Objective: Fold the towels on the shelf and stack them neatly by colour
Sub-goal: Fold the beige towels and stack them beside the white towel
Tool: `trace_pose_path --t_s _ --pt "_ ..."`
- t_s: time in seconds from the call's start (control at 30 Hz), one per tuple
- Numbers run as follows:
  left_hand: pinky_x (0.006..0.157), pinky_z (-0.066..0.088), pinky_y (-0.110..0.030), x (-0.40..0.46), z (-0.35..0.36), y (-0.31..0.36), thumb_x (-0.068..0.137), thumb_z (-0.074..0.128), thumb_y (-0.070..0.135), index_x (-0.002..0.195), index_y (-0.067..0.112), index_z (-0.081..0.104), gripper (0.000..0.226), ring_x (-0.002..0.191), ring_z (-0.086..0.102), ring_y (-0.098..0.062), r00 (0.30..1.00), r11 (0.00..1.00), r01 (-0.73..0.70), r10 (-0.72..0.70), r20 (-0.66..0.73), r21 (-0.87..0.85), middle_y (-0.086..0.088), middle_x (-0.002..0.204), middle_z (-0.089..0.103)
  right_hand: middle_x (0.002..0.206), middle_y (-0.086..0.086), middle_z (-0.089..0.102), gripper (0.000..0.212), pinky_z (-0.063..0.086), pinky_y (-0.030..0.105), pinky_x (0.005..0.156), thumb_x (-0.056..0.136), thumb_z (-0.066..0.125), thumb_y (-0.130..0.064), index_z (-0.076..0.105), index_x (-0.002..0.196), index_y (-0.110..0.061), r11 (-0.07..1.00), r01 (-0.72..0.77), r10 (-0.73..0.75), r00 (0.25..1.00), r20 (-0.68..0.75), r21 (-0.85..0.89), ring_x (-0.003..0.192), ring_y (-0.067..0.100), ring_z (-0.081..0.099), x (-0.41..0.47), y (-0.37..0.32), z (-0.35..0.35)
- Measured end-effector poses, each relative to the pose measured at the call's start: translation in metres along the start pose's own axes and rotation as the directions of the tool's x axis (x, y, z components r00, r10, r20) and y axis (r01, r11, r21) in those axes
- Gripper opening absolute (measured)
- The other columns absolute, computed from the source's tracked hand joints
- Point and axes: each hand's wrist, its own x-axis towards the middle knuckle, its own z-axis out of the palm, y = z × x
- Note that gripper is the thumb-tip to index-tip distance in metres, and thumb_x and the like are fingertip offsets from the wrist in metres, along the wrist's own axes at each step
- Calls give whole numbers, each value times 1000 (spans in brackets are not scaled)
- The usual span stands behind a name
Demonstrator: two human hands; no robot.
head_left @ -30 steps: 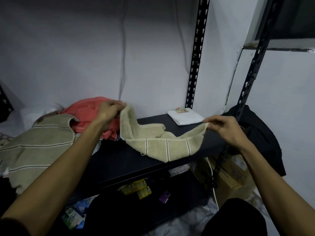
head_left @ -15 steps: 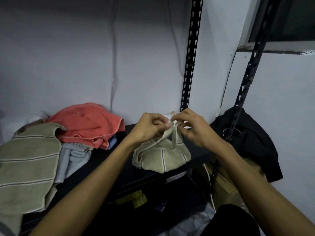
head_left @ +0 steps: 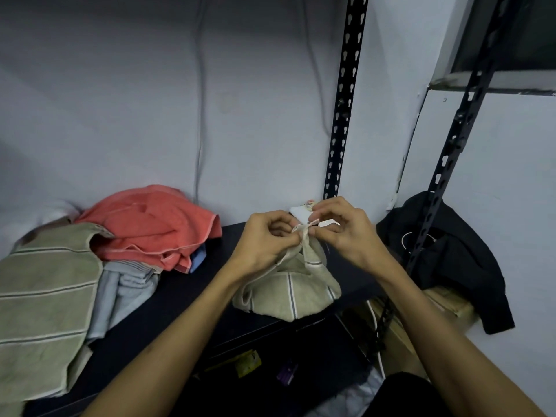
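A small beige towel with thin stripes hangs doubled over the black shelf, its lower fold resting on the board. My left hand and my right hand meet above it, both pinching its two top corners together. Behind my hands a folded white towel is mostly hidden. At the left lie a crumpled coral towel, a pale blue-grey striped towel under it, and a large beige striped towel draped over the shelf's edge.
Two black slotted uprights frame the shelf's right end. A black garment lies on cardboard boxes at the right. Small packets sit on the lower shelf. A grey wall stands close behind.
A second ago my hands held the beige towel stretched wide apart. They came together, doubling it, and now both pinch the matched corners slightly higher.
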Motion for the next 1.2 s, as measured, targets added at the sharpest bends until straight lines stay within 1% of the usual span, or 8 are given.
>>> trace_pose_path --t_s 0.23,0.37,0.53,0.77,0.93,1.03,1.13,1.2 --pt "64 51 -31 4 -21 -4 83 80 7 97 1 75 16 76 60 -30 990 973 131 -139 -29 -190 -27 89 73 91 2 78 13 55 24 85 83 76 -4 78 92 -13 988 -82 72 994 80 128 89 11 71 -4 -3 -8" --pt "91 58 -41 7 -29 2 87 73 1 105 -2 73 18 94 71 -32 994 984 99 -104 -28 -149 -23 98 76 84 -3 77 9 52 21 75 83 77 -9 79 89 -15 999 -24 17 989 150 44 82 13 70 -3 -21 -4" --pt "91 58 -30 -2 -29 14 91 71 7 109 4 76 19 100 75 -22 997 997 -1 7 80 -76 -9 101 78 69 -4 69 11 51 30 67 83 81 -16 70 83 -13 997 62 -57 994 91 -55 65 11 62 4 -32 8" --pt "84 56 -23 -4 -40 21 92 70 10 108 6 77 19 98 75 -18 994 998 -57 59 91 -26 -5 101 79 69 -10 66 11 49 21 65 83 81 -22 70 79 -22 971 133 -105 984 144 -198 67 8 61 8 -42 8" --pt "82 56 -23 -6 -42 19 91 71 7 109 -1 76 21 97 75 -20 997 997 -45 49 60 -65 -8 101 79 70 -9 69 11 51 33 82 82 82 -22 72 76 -20 967 119 -83 983 163 -225 65 6 62 12 -42 8" --pt "86 57 -26 -5 -43 22 90 72 9 109 1 76 21 98 75 -20 997 998 -50 52 59 -44 -7 101 79 86 -10 70 13 52 29 71 83 81 -21 70 90 -21 966 150 -121 982 143 -211 82 9 65 13 -42 11" --pt "84 58 -28 -2 -44 29 88 75 10 105 2 76 20 92 76 -20 998 998 -54 55 21 -32 -8 97 79 109 -14 69 17 52 25 80 89 74 -21 73 107 -23 948 205 -167 971 169 -245 104 10 63 19 -36 13" --pt "75 58 -27 2 -46 30 84 81 8 101 3 72 20 79 74 -19 999 1000 -15 14 -31 -18 -10 86 78 102 -13 73 10 53 31 84 89 73 -23 76 98 -22 958 165 -133 980 148 -233 101 10 65 28 -32 15"
